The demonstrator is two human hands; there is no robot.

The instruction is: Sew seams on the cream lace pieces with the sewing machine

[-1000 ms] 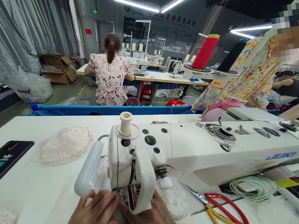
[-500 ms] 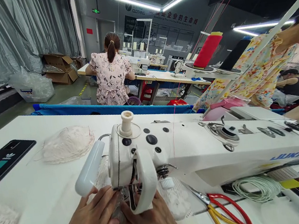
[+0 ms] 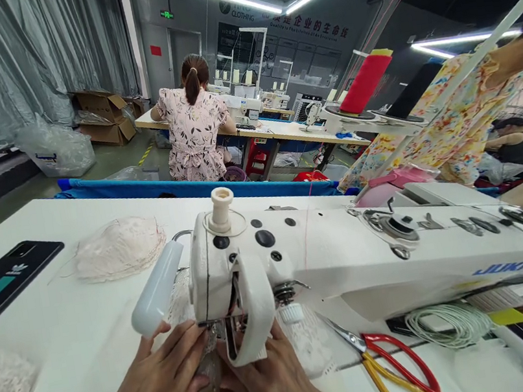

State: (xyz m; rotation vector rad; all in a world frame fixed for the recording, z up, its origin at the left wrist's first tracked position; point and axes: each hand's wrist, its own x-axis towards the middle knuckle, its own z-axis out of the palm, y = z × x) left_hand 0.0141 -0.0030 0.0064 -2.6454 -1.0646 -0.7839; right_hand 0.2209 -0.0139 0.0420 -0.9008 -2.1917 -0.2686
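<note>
Sheer white lace (image 3: 211, 368) lies in the gap between the two hands' fingers, its visible strip running lengthwise away from the person, toward the needle area of the JUKI sewing machine (image 3: 359, 257). The left hand (image 3: 160, 375) has its fingers stretched out and unclenched, resting at the strip's left edge with the thumb apart. The right hand (image 3: 274, 374) borders the strip on the other side; the white curved guard (image 3: 258, 314) hides its fingertips, so whether they pinch the lace cannot be told, nor which hand is nearer the needle. More lace (image 3: 178, 303) shows just beyond the left fingers. Red-and-yellow-handled scissors (image 3: 401, 365) lie right of the right fingers on the counter (image 3: 91, 342).
</note>
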